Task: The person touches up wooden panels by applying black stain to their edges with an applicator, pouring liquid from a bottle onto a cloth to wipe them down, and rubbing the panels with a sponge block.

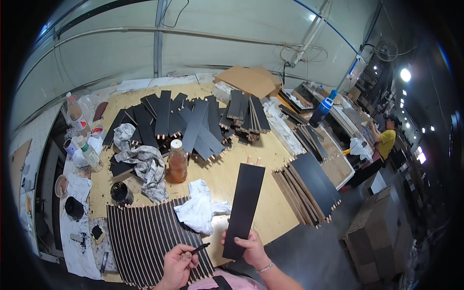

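Observation:
My right hand [249, 245] grips the lower end of a black wooden slat [245, 208], which stands nearly upright with pale dowels at its top end. My left hand [180, 263] is closed on a small, thin black tool [200, 248], pointed towards the slat but apart from it; whether it is a brush or a pen I cannot tell. Beside my left hand lies a row of black slats on edge [150, 241], dowels along both ends. A crumpled white cloth [197, 208] rests on the row's far right corner.
Loose black slats [166, 116] pile up at the table's back. A bottle of amber liquid [177, 162], a black-stained cup [121, 193] and a dirty rag [145, 164] stand nearby. More slats [309, 186] are stacked on the right edge. A person in yellow [385, 142] works far right.

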Demonstrator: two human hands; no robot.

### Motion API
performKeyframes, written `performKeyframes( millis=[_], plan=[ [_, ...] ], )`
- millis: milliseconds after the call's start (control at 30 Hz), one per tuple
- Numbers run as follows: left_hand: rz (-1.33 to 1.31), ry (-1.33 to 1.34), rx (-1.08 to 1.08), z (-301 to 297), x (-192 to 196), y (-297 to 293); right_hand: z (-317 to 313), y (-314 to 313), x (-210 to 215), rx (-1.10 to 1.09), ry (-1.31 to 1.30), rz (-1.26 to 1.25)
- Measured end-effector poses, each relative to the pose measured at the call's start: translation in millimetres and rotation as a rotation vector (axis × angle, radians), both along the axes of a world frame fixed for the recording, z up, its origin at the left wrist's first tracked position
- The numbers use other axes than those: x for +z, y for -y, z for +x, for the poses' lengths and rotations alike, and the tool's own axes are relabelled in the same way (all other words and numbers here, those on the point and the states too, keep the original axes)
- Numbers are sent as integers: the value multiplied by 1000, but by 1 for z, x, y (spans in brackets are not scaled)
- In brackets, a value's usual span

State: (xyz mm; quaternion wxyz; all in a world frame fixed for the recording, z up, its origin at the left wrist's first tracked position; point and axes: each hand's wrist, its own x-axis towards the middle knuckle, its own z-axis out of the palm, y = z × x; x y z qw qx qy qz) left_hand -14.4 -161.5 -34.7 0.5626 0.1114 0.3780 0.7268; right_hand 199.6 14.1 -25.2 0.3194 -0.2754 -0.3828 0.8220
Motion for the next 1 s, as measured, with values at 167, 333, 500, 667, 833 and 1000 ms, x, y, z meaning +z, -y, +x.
performKeyframes(
  millis=[167, 333, 500, 667, 833, 1000],
  plan=[
    [-59, 16, -1, -5, -2, 2, 12, -3, -26, -10, 110, -28],
    [-79, 54, 36, -3, 2, 5, 14, -3, -14, 59, 147, -35],
    [-67, 49, 3, -3, 1, 0, -7, 5, 9, -241, 114, 149],
    [-17, 10, 36, -3, 0, 2, 11, -27, 7, -70, -179, -88],
    [-17, -63, 62, -1, -6, 1, -1, -51, 36, -75, -302, -369],
    [-14, -55, 49, 6, -6, 1, 5, -52, 25, -69, -450, -272]
  ],
)
